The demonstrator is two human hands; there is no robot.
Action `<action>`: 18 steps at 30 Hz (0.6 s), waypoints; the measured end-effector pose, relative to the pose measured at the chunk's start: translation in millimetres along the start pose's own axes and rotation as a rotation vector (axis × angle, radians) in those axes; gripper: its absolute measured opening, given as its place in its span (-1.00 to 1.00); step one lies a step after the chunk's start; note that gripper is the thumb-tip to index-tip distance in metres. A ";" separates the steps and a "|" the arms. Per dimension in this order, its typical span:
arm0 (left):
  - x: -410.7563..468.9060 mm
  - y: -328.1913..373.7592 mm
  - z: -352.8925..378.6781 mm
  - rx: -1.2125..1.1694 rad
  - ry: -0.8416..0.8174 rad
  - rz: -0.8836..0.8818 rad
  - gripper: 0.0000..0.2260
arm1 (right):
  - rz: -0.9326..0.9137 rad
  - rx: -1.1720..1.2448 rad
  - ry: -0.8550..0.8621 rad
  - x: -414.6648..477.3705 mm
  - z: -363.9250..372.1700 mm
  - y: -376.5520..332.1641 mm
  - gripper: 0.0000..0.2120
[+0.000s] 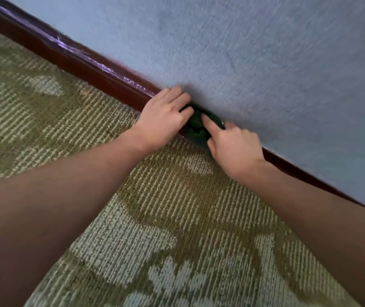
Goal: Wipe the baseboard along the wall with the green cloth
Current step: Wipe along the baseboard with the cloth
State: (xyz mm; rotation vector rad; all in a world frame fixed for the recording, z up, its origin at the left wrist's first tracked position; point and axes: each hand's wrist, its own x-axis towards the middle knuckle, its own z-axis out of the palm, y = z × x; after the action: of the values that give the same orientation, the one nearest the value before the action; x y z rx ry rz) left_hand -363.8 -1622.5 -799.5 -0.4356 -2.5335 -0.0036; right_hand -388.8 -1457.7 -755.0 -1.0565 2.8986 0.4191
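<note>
Reaching in from the bottom edge, two bare forearms cross a carpet [177,218] and converge toward the foot of a wall. The left forearm [55,196] enters from the lower left corner and the right forearm [321,207] from the lower right. The carpet is ribbed, olive green with pale, leaf-like patches woven into it.

Farther on, the left grip [163,120] lies palm down with its fingers only lightly bent. The fingertips reach over the top edge of the baseboard [88,65] to where it meets the wall, and the lowest finger rests on the left end of the green cloth [196,129]. This grip presses rather than closes round anything.

Just to its right, the right grip [235,147] points its index finger [210,124] straight out, pressing down on the cloth, while its other fingers are curled under. The cloth's lower edge runs beneath them, and I cannot tell whether they pinch it.

Between the two grips, the green cloth is dark and bunched, pushed against the face of the baseboard just where it meets the carpet. Both hands touch it.

The baseboard is a glossy dark reddish-brown strip with a purplish sheen along its top. It runs diagonally from the upper left corner down to the right, passing behind the right wrist.

Beyond it, the wall [265,52] is pale blue-grey with a rough, streaky texture, slightly blurred.
</note>
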 end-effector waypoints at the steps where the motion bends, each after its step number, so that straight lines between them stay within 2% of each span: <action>1: 0.5 0.5 0.0 -0.007 0.006 0.000 -0.83 | 0.001 -0.004 0.008 -1.0 0.8 0.2 -0.52; 10: -8.1 4.3 -3.3 -0.044 -0.069 -0.051 -0.75 | -0.059 -0.027 -0.035 -0.2 -1.6 -4.4 -0.54; 14: -4.7 6.4 -2.9 0.002 -0.045 -0.057 -0.80 | -0.066 -0.041 -0.060 5.6 -7.5 1.3 -0.55; 16: -5.8 2.5 -1.3 0.008 -0.029 -0.026 -0.89 | -0.074 -0.040 -0.076 9.5 -5.7 1.9 -0.55; 18: -8.8 -4.1 0.5 0.041 -0.004 0.016 -0.90 | -0.077 -0.018 -0.087 14.7 -2.7 -1.1 -0.55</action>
State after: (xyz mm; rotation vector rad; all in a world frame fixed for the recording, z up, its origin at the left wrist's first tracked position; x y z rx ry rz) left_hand -358.4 -1629.0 -804.2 -0.4404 -2.5293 0.0553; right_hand -399.2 -1468.4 -754.4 -1.1195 2.7736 0.4765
